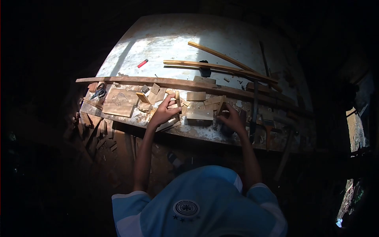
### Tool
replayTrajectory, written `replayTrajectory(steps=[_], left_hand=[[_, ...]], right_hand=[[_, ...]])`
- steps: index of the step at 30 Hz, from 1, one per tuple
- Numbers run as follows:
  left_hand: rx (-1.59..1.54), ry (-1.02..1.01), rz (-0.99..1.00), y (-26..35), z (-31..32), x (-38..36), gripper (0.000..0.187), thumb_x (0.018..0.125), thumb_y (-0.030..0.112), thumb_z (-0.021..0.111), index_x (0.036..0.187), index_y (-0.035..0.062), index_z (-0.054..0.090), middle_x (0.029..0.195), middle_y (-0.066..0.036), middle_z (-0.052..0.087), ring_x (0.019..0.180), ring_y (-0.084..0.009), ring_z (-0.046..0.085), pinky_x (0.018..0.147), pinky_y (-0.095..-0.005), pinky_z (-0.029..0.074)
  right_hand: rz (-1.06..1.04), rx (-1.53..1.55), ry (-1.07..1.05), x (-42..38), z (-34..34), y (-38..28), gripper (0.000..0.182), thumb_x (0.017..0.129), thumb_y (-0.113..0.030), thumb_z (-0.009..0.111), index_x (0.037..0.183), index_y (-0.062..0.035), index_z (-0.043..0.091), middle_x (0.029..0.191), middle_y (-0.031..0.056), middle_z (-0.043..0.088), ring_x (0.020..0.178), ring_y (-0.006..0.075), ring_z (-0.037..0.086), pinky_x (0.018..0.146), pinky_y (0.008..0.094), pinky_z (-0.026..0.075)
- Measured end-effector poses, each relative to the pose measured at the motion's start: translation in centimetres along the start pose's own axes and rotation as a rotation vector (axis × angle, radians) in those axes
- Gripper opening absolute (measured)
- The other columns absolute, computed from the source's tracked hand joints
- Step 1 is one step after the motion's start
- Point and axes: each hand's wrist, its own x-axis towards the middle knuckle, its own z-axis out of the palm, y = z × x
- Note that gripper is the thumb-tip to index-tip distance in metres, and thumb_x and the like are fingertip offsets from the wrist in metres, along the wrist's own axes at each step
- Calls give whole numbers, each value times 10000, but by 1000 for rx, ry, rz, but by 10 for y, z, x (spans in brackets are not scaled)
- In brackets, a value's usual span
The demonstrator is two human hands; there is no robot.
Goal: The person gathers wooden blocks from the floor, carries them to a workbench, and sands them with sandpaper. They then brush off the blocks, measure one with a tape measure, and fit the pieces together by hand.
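Over the near edge of the workbench, my left hand (165, 112) pinches a small upright wood strip (177, 96) between thumb and fingers. My right hand (233, 119) is closed on a thin wooden piece (221, 105), held tilted. Between the two hands lie a pale wooden block (200, 114) and a smaller wooden block (196, 96) behind it. Small wood offcuts (157, 94) are scattered left of my left hand. A flat square board (120, 103) with a drawn outline lies farther left.
A long wooden batten (173, 82) runs across the workbench (166, 43). Behind it are two thin wood strips (211, 64), a red lighter (142, 63) and a black object (204, 69). Scissors (98, 91) lie at left; a dark blade-like tool (254, 110) and a brush (268, 124) at right.
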Motion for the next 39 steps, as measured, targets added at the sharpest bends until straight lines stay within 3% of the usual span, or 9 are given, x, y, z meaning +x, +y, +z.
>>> replayTrajectory(steps=[3,4,9,12,18,24,26,32,39], left_hand=[[-74,-15,-73,-16,8,-9,550,805,84,610,1263,74,305,1174,-134,527,1003,-161,537,793,-287,458],[-145,-27,-204,-13,15,-14,554,809,79,604,1271,73,299,1211,-144,496,1012,-157,528,798,-285,458],[-118,-12,-39,-18,25,-11,613,752,32,652,1266,68,320,1088,-113,539,923,-129,545,757,-266,472],[13,-57,-121,3,26,-14,612,699,-13,676,1231,60,384,1008,-70,545,877,-115,544,752,-256,470],[151,-77,-17,-15,23,0,525,631,-3,708,1121,61,533,875,-9,556,754,-81,500,692,-227,442],[213,-62,-52,-14,22,-3,546,634,19,708,1151,99,551,761,12,511,668,-69,438,645,-215,417],[188,-63,-22,-19,23,-2,556,635,20,706,1160,115,548,724,18,481,644,-68,416,628,-215,408],[364,-52,-107,9,25,-10,549,648,30,695,1166,127,544,668,28,413,600,-83,374,598,-225,391],[751,-116,66,4,18,1,529,664,168,723,1148,74,532,870,-141,590,807,-246,572,737,-333,456]], right_hand=[[46,86,-35,-8,12,3,537,686,-64,678,1168,21,454,1079,146,560,980,205,556,815,305,464],[41,91,-35,-5,15,8,538,685,-58,678,1168,22,453,1087,144,555,968,202,559,806,301,467],[-51,-4,-51,-3,15,15,559,684,-36,677,1186,20,437,1114,131,532,901,173,572,761,290,485],[-46,35,-62,-5,14,6,595,677,-36,691,1206,10,423,1117,125,529,870,162,576,742,282,490],[2,46,-111,-3,13,6,673,656,-49,718,1243,12,395,1129,114,524,869,162,574,741,276,490],[-157,-165,-55,-2,13,18,668,678,-75,695,1260,15,380,1210,177,475,1059,243,517,874,312,441],[-190,-175,-35,-3,14,23,641,690,-64,673,1258,7,385,1205,191,476,1059,257,516,848,319,452],[-36,-44,-120,-6,7,-5,616,706,-64,655,1260,-10,392,1262,197,434,1149,282,452,939,334,394],[-197,-296,-105,-5,7,-9,576,711,-9,615,1250,-53,415,1232,182,452,1134,315,451,954,358,386]])
